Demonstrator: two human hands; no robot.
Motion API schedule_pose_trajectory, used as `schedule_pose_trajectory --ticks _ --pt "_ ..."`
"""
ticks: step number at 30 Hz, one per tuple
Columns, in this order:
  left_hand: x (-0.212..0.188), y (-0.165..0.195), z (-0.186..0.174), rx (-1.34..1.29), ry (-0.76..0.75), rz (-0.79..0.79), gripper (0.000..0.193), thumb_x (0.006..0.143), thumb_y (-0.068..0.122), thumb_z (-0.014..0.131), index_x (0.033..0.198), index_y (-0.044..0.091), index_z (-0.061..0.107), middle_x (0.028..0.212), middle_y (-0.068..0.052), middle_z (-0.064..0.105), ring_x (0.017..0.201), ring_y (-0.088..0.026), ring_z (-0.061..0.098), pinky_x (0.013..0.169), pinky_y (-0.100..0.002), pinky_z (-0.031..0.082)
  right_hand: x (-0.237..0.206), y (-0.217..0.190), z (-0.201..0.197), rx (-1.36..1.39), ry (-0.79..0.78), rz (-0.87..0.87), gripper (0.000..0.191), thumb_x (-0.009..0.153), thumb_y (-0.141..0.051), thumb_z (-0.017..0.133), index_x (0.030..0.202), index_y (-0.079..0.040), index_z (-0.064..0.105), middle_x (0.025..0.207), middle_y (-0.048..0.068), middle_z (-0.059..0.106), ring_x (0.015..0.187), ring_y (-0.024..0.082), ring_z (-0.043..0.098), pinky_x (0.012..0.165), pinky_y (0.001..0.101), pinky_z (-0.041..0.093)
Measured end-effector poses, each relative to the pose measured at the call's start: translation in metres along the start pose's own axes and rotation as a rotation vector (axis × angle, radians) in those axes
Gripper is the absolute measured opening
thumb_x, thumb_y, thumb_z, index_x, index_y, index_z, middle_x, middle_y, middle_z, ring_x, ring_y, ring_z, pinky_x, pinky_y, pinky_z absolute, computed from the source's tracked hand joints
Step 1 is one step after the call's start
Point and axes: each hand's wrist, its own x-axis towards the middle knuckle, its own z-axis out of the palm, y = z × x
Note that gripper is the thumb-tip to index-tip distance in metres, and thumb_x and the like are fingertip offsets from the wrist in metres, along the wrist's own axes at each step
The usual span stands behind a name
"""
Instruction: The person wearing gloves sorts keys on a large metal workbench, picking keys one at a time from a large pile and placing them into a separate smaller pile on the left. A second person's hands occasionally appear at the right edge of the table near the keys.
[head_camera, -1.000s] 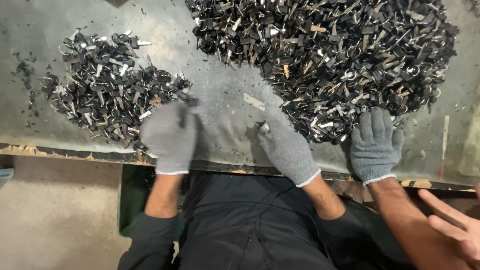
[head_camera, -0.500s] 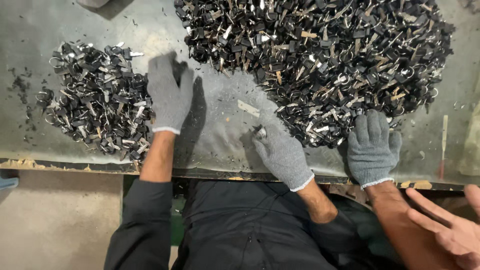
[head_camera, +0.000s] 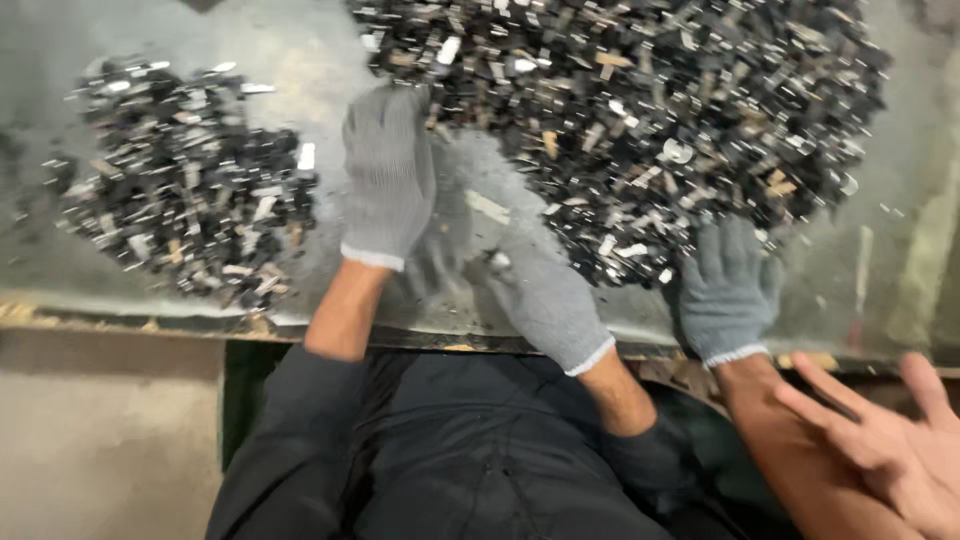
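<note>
My left hand (head_camera: 385, 175), in a grey knit glove, lies flat with its fingers stretched onto the near edge of the big heap of small dark metal pieces (head_camera: 640, 120). It holds nothing that I can see. My right hand (head_camera: 545, 300), also gloved, rests on the grey metal table (head_camera: 300, 60) just below that heap. Its fingertips pinch a small light metal piece (head_camera: 495, 262). A smaller heap of the same pieces (head_camera: 185, 190) lies to the left of my left hand.
A co-worker's gloved hand (head_camera: 730, 290) rests at the right of the big heap. Their bare hand (head_camera: 885, 440) hovers below the table's front edge (head_camera: 120, 320). The floor (head_camera: 100, 440) is at the lower left. The picture is motion-blurred.
My left hand has moved from the table's front edge beside the small heap, up and to the right, onto the edge of the big heap. My right hand has hardly moved.
</note>
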Motion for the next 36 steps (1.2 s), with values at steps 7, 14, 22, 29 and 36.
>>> schedule_pose_trajectory --ticks 7,14,22,29,36 --pt "-0.074 0.047 0.020 0.089 -0.421 0.011 0.028 0.077 0.016 0.071 0.101 0.007 0.060 0.097 -0.018 0.061 0.095 -0.038 0.060 0.080 -0.051 0.045 0.009 0.014 -0.002 -0.223 -0.264 0.291 0.026 0.097 -0.015 0.061 0.121 -0.004 0.061 0.095 0.024 0.070 0.082 0.041 0.073 0.066 0.0523 0.058" --pt "-0.096 0.020 0.015 -0.059 -0.434 -0.240 0.040 0.081 0.020 0.077 0.117 0.008 0.063 0.093 -0.015 0.071 0.086 -0.038 0.069 0.073 -0.050 0.052 -0.007 0.001 -0.005 0.001 -0.230 0.233 0.049 0.089 -0.027 0.069 0.132 -0.006 0.056 0.097 0.022 0.072 0.084 0.041 0.073 0.069 0.0515 0.058" --pt "-0.088 0.018 0.003 -0.088 -0.448 -0.254 0.033 0.086 0.029 0.079 0.111 0.011 0.067 0.094 -0.013 0.075 0.083 -0.036 0.072 0.068 -0.048 0.054 0.010 -0.007 -0.001 -0.168 -0.236 0.255 0.025 0.102 -0.026 0.059 0.122 -0.011 0.061 0.096 0.018 0.070 0.079 0.036 0.073 0.063 0.0484 0.060" --pt "-0.090 0.020 0.003 -0.129 -0.444 -0.150 0.021 0.084 0.018 0.074 0.104 0.015 0.071 0.098 -0.009 0.073 0.083 -0.032 0.072 0.069 -0.044 0.055 0.012 -0.011 0.005 -0.103 -0.141 0.200 0.035 0.095 -0.028 0.066 0.117 -0.001 0.058 0.082 0.023 0.070 0.074 0.043 0.070 0.062 0.0533 0.056" --pt "-0.095 0.018 0.005 -0.101 -0.410 -0.079 0.026 0.084 0.013 0.072 0.109 0.012 0.069 0.099 -0.010 0.070 0.084 -0.032 0.069 0.069 -0.045 0.053 0.025 -0.009 -0.012 -0.119 -0.364 0.265 0.031 0.100 -0.030 0.061 0.117 -0.004 0.057 0.082 0.024 0.071 0.075 0.044 0.071 0.064 0.0530 0.057"
